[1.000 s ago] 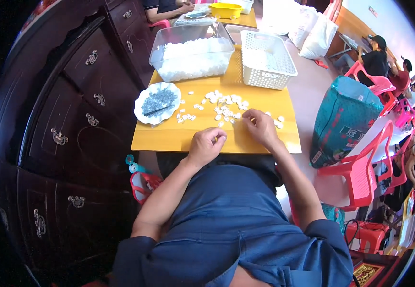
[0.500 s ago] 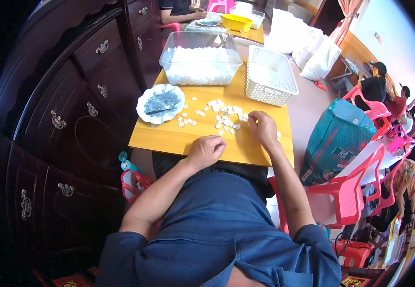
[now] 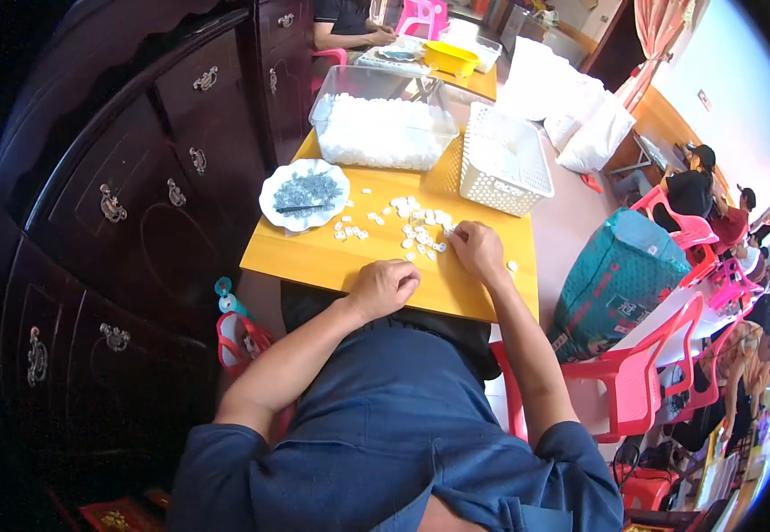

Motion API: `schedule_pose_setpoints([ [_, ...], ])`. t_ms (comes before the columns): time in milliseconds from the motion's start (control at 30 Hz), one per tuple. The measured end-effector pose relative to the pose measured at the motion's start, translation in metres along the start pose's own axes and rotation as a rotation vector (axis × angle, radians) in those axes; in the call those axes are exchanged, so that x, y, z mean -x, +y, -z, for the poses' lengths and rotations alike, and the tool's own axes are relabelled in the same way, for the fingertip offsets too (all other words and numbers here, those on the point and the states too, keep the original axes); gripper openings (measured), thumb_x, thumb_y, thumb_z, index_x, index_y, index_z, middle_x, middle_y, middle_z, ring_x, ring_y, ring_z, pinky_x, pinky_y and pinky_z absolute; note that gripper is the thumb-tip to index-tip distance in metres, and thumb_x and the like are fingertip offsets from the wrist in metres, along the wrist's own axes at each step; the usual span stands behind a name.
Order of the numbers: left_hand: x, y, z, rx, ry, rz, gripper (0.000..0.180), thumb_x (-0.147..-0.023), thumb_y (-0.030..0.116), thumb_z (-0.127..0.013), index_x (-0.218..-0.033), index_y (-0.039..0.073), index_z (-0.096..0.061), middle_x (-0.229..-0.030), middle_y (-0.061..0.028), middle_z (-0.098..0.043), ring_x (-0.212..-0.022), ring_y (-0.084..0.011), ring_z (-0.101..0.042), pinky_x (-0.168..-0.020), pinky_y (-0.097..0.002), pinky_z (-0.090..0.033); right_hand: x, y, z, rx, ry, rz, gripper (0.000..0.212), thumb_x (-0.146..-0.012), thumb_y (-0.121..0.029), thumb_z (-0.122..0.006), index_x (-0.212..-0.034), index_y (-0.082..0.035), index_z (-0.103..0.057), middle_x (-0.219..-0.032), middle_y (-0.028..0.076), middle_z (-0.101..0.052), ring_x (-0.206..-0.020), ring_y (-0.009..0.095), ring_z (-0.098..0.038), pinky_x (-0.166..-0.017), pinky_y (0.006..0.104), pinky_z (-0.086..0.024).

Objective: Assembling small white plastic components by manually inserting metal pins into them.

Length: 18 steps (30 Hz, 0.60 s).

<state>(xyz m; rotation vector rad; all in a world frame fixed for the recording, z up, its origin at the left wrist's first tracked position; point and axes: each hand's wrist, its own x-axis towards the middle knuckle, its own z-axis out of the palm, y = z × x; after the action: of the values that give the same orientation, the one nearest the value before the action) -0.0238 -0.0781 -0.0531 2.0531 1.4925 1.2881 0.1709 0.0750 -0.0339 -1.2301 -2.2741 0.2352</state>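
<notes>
We're right in at the right hand (image 3: 481, 250), its fingers bent down at the right fringe of the loose white pieces (image 3: 420, 236); its grip is turned from us, so we can't tell if the fingertips are together or clamped on a piece. And here's the left hand (image 3: 383, 288), curled low over the near edge of the yellow bench (image 3: 314, 253), thumb close to the forefinger; whether that grip is closed on anything, we can't tell either. Between the two hands we see a strip of bare wood, room to slide sideways.

The white pieces lie mid-bench, thickest just left of the right hand, thinning out toward the left. One lone white piece (image 3: 512, 265) sits out by the right edge, beyond the right hand. Over on the left edge, it's a scalloped white plate (image 3: 268, 197) carrying grey-blue bits (image 3: 310, 188) and a thin dark stick (image 3: 305, 210). We have open wood running from the plate down to the near left corner.

Farther out, a clear tub (image 3: 385, 84) heaped with white, and a white perforated basket (image 3: 494, 197) beside it, fill the far end. Past the right edge stands a big teal bag (image 3: 611, 284), a pink chair (image 3: 638, 381) close by; dark cabinets (image 3: 137, 248) line our left.
</notes>
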Motion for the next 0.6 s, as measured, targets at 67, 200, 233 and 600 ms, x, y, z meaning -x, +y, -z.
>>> schedule_pose_setpoints([
  [67,-0.002,-0.004,-0.002,-0.007,0.042,-0.034,0.006,-0.086,0.01,-0.067,-0.086,0.004,-0.07,-0.078,-0.0126,-0.07,-0.066,-0.0244,-0.069,-0.06,-0.0353,-0.052,0.003,0.0,0.004,-0.011,-0.019,0.003,0.019,-0.083,-0.024,-0.07,-0.081,-0.006,-0.072,-0.085,0.017,-0.07,-0.079,0.036,-0.068,-0.071,0.0454,-0.053],
  [200,0.0,-0.005,0.001,0.234,0.032,0.185,0.009,-0.088,0.012,-0.068,-0.088,0.003,-0.07,-0.074,-0.0098,-0.07,-0.062,-0.0185,-0.067,-0.059,-0.0324,-0.052,0.024,-0.023,0.032,-0.397,-0.151,-0.132,0.02,-0.089,-0.023,-0.065,-0.084,-0.003,-0.068,-0.076,0.01,-0.067,-0.068,0.023,-0.064,-0.063,0.0346,-0.05],
  [233,0.0,-0.003,0.003,0.236,0.038,0.191,0.009,-0.088,0.012,-0.068,-0.088,0.003,-0.07,-0.074,-0.0098,-0.07,-0.062,-0.0185,-0.067,-0.059,-0.0324,-0.052,0.034,-0.033,0.041,-0.626,-0.268,-0.266,0.021,-0.092,-0.023,-0.063,-0.086,-0.003,-0.065,-0.074,0.006,-0.065,-0.063,0.017,-0.061,-0.059,0.0305,-0.048],
  [600,0.001,0.016,0.001,0.34,0.057,0.132,0.005,-0.089,0.005,-0.068,-0.089,0.0,-0.069,-0.07,-0.0018,-0.067,-0.058,-0.0042,-0.058,-0.053,-0.0238,-0.045,0.087,-0.054,0.012,-1.231,-0.54,-0.399,0.014,-0.098,-0.024,-0.063,-0.093,-0.011,-0.063,-0.082,-0.003,-0.065,-0.063,0.005,-0.055,-0.054,0.0198,-0.042],
])
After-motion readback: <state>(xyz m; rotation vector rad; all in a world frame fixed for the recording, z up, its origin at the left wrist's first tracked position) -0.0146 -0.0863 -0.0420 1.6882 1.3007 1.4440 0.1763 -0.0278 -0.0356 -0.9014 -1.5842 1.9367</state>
